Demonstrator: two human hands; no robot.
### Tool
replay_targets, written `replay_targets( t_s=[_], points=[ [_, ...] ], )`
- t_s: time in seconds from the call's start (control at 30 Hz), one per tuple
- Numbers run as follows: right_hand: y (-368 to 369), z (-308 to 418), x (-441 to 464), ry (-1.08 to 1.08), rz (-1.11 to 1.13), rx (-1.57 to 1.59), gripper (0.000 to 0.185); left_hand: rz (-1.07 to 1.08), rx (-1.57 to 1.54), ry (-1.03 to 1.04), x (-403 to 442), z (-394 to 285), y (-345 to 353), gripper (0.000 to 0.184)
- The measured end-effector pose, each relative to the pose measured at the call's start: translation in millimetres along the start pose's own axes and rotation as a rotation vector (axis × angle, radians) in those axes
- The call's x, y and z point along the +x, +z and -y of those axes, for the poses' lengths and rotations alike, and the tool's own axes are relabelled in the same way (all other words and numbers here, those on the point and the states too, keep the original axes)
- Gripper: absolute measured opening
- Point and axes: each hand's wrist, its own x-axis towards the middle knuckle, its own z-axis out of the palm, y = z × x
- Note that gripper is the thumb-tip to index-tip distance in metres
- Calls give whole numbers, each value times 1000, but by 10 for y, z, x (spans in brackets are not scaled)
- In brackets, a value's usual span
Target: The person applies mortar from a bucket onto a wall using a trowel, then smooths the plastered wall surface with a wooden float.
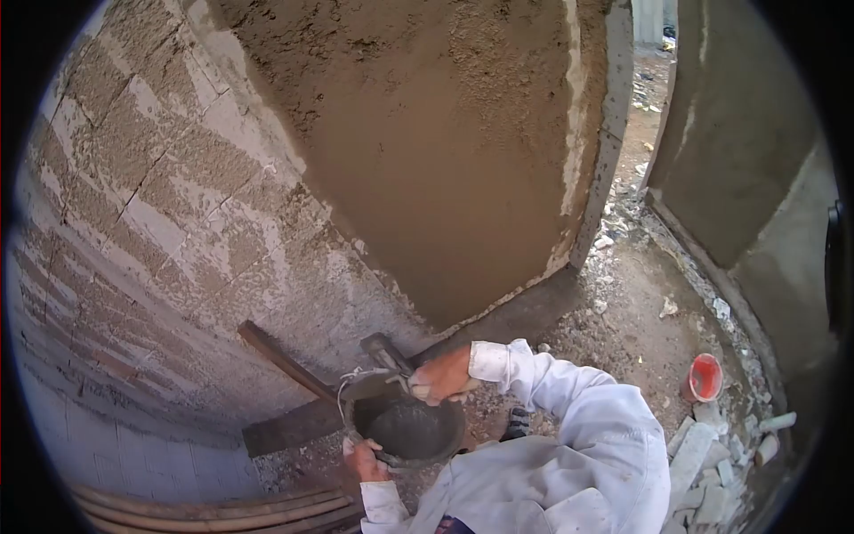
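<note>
A dark round bucket (448, 438) with grey wet mix (411, 429) inside stands low at the centre of the view, beside the wall's foot. My left hand (365, 460) is closed on the bucket's near left rim. Over the far right part of the rim is my right hand (439, 378), its fingers wrapped round something I cannot make out. A dark tool or piece of wood (384, 351) reaches from near that hand toward the wall. Both sleeves are white.
Wet brown plaster (427, 178) covers the wall ahead; rough blockwork (160, 196) is at left. A wooden bar (283, 359) leans left of the bucket. A red container (704, 377) and broken slabs (691, 458) lie at right. Poles (213, 516) run along the bottom left.
</note>
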Motion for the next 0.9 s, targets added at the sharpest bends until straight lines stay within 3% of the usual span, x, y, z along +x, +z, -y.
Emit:
replay_targets(
  t_s=[0.03, 0.1, 0.17, 0.23, 0.37, 0.4, 0.5, 0.7, 0.77, 0.9],
  points=[
    [260, -424, 350, 121, 99, -27, 15, 27, 29, 29, 44, 10, -41, 28],
    [842, -1124, 959, 217, 45, -134, 14, 116, 63, 83, -26, -64, -31, 29],
    [1559, -1683, 1377, 311, -17, 392, 13, 223, 84, 164, -159, -149, -41, 29],
    [2190, -1627, 1599, 300, 130, 1246, 10, 345, 80, 283, -253, -243, -53, 28],
    [2639, -1354, 1615, 102, 356, 1693, 8, 375, -100, 326, -150, -266, -198, 40],
    [2684, -1317, 1565, 2, 340, 1689, 10, 383, -79, 296, -116, -339, -295, 48],
    [2613, -1080, 1290, -237, 292, 1760, 15, 327, -62, 159, 270, -154, -533, 50],
    [1570, -91, 281, -631, 4, 1752, 21, 190, -34, 103, 390, -38, -515, 29],
    [1119, 175, -123, -832, -172, 1561, 24, 148, -34, 48, 337, -47, -459, 27],
    [260, 901, -1066, -1125, -782, 1111, 28, 120, -37, 93, 360, 86, -407, 23]
  ],
)
